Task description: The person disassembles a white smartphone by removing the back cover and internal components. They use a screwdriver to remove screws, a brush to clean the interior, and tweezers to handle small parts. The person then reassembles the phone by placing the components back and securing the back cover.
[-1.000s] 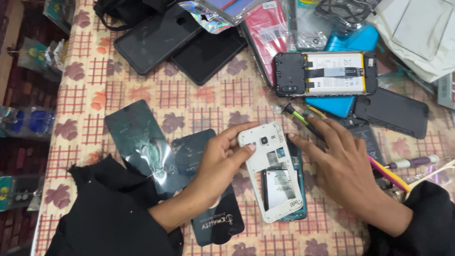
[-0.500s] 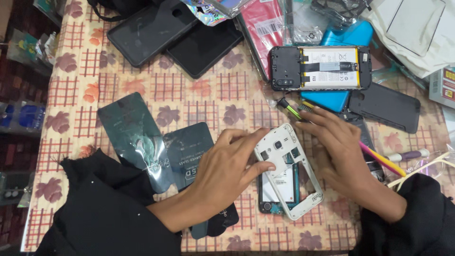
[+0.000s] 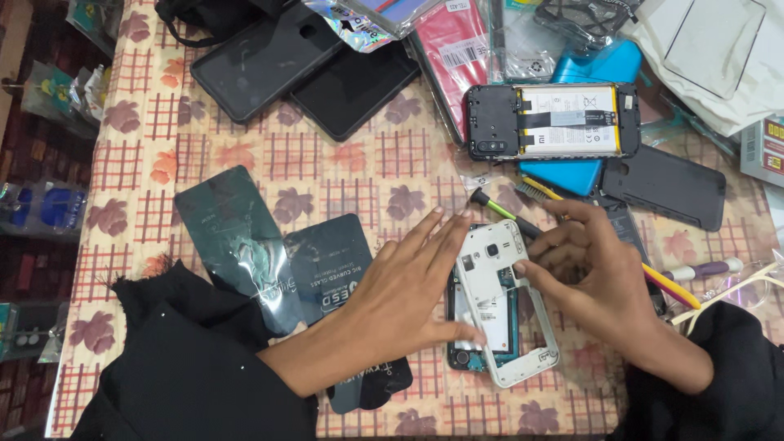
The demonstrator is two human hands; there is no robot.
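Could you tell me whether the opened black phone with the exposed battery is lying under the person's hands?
No, the opened black phone lies farther up the table, apart from both hands, which touch a white phone frame.
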